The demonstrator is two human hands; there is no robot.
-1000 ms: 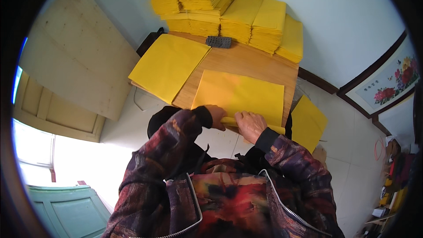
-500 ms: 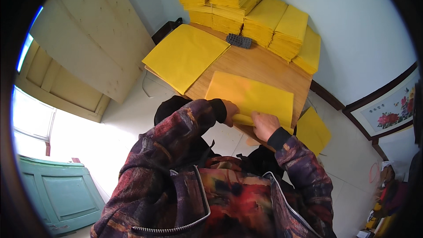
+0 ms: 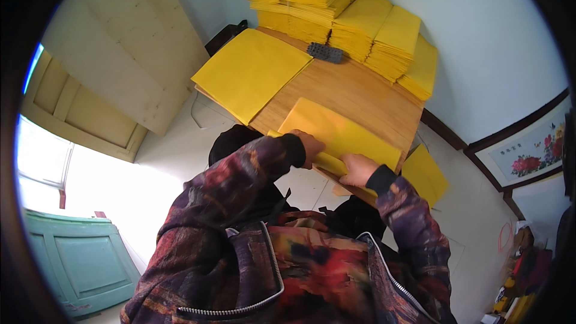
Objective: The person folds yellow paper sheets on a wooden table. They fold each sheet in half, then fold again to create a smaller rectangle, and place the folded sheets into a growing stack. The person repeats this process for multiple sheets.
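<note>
Sheet (image 3: 345, 132), yellow, lay flat at the near edge of the wooden surface (image 3: 360, 93), directly ahead of both hands. Its long axis ran from the left hand across to beyond the right hand, slanting down toward the right. Near edge appeared folded up into a narrow strip, though the fold itself was hard to read.

Left hand (image 3: 309, 146) was curled over the sheet's near-left part, fingers bent and pressing or pinching the edge; cannot tell which. Right hand (image 3: 358, 169) rested on the near edge a little farther right, fingers flattened along the strip, holding nothing else. Hands were near each other, both touching the sheet; neither clearly nearer.

Beyond the left hand, a larger yellow pile (image 3: 249, 72) lay flat. Far past both hands, yellow stacks (image 3: 336, 6) stood against the wall, a dark grey block (image 3: 324, 52) just before them. More yellow paper (image 3: 425, 174) lay below, right of the right hand.
</note>
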